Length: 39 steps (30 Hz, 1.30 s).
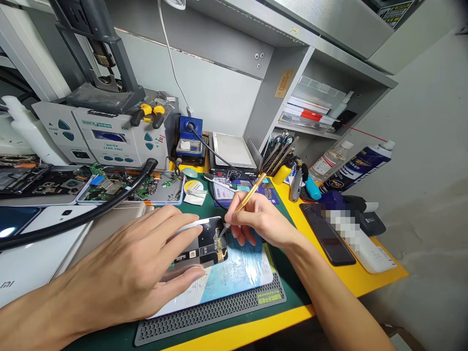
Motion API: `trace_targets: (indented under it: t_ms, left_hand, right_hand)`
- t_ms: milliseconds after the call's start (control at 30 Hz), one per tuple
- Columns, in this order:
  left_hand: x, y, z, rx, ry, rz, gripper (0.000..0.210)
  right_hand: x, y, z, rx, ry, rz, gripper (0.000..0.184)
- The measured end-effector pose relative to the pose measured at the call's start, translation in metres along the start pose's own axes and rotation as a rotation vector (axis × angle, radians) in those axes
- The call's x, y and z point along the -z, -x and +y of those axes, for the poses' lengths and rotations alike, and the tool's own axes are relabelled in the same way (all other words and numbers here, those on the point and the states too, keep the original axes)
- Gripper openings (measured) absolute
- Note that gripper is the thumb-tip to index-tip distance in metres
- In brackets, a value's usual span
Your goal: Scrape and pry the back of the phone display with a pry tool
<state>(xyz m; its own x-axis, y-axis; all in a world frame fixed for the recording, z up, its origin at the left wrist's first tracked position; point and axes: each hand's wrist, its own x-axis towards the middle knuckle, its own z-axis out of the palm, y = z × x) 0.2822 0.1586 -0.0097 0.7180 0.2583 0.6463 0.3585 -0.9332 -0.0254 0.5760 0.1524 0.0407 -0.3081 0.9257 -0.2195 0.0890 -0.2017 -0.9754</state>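
Note:
My left hand (142, 258) grips a phone screen (210, 236), with the fingers along its far edge and the thumb at its near edge. The screen's dark back faces up, showing a ribbon cable and a small gold-coloured circuit area (220, 254) at its right end. In a pen grip, my right hand (256, 217) holds a gold-handled precision knife (254, 191). Its pointed metal tip is at the screen's right end, by the flex cable. Beneath the screen lies a blue and white sheet (239, 273) on a grey honeycomb mat (215, 317). My left hand hides the screen's left part.
A hot-air rework station (109, 136) stands back left, its black hose (120, 207) crossing a tray of circuit boards (166, 190). Tweezers (280, 151) stand in a holder behind. A dark phone (327, 234), a clear bottle (331, 163) and a spray can (356, 168) are at right.

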Motion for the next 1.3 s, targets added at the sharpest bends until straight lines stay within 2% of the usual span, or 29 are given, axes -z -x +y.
trace_targets:
  t_ms: [533, 867, 1300]
  left_hand:
    - [0.0018, -0.0028, 0.0005, -0.006, -0.033, 0.007, 0.024]
    - [0.0028, -0.002, -0.001, -0.006, -0.038, -0.001, 0.025]
    - [0.0032, -0.0021, -0.001, -0.011, -0.037, -0.009, 0.025]
  right_hand:
    - [-0.0003, -0.0015, 0.0011, 0.0, -0.003, 0.009, 0.023]
    - [0.0001, -0.0005, 0.0024, -0.002, -0.009, 0.001, 0.034]
    - [0.0003, 0.0001, 0.0021, 0.005, 0.003, 0.0, 0.036]
